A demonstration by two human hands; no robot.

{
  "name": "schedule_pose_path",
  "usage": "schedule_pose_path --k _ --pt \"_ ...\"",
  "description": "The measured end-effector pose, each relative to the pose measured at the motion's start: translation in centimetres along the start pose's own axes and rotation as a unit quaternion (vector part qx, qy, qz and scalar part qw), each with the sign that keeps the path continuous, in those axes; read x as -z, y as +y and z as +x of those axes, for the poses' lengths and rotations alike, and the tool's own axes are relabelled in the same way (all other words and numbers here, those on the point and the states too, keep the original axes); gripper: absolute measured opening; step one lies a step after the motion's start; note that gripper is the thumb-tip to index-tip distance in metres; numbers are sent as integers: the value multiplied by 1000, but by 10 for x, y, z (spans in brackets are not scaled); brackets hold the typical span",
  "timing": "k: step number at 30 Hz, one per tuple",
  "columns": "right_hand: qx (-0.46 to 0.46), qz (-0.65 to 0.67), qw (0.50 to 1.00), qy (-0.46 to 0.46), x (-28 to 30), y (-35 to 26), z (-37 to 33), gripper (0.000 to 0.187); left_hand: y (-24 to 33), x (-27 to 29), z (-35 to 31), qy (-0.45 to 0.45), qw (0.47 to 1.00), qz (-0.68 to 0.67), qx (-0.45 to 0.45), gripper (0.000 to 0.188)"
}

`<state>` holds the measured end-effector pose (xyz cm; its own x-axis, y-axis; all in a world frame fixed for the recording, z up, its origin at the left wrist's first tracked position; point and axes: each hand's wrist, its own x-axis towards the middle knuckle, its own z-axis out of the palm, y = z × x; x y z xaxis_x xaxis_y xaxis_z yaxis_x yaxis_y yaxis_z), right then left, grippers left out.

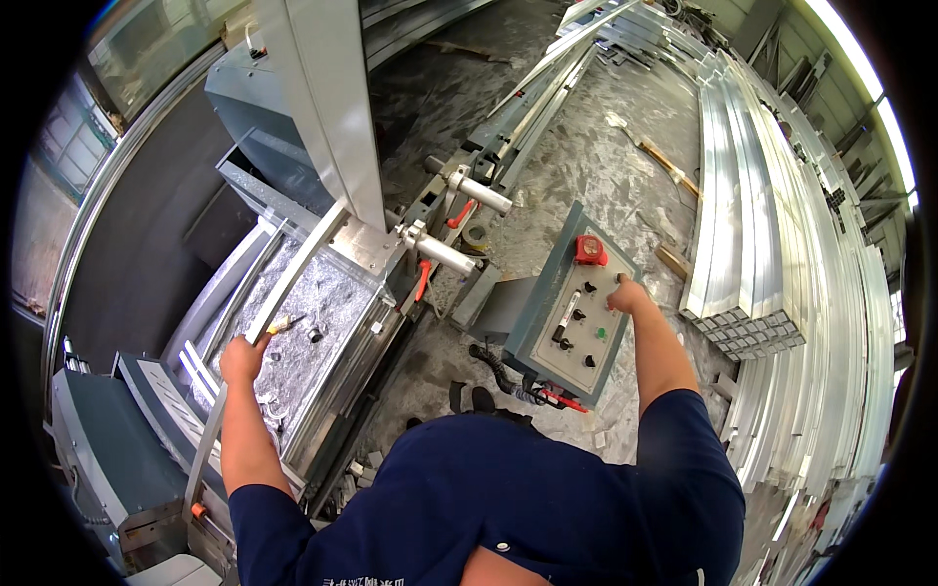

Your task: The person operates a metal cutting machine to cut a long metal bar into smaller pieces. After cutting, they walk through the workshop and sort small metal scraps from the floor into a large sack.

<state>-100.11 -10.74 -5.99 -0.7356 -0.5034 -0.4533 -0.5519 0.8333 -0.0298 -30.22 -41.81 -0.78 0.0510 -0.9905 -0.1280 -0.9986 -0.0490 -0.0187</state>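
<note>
My left hand (pixel 241 359) is closed round a long, narrow metal profile (pixel 294 280), which runs slanting over the bed of a machine (pixel 337 337). A small tool with a yellow handle (pixel 278 326) lies on that bed just beside the hand. My right hand (pixel 633 296) is at the right edge of a grey control console (pixel 537 337), its fingers curled at a control they mostly hide. On the console's face are black knobs (pixel 578 314), a green button (pixel 601 333), a white marker pen (pixel 567 311) and a red tape measure (pixel 590 250).
Metal clamps (pixel 449 251) with red levers (pixel 423 280) stand at the machine's far side, by an upright grey panel (pixel 327 107). Stacked aluminium profiles (pixel 743 225) line the right. A wooden-handled tool (pixel 666 168) lies on the floor (pixel 576 146). Offcuts (pixel 362 471) are scattered near my feet.
</note>
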Motion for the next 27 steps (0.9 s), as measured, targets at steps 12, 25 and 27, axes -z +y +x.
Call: schedule_pose_path --k 12,25,27 --pt "-9 11 1000 -13 6 -4 -6 82 -2 -5 2 2 1000 1 -7 69" --pt "55 17 998 26 -18 23 26 76 -17 -23 17 0 1000 1 -7 71" --pt "58 16 998 35 -24 33 34 78 -11 -10 14 -22 999 -23 -9 71"
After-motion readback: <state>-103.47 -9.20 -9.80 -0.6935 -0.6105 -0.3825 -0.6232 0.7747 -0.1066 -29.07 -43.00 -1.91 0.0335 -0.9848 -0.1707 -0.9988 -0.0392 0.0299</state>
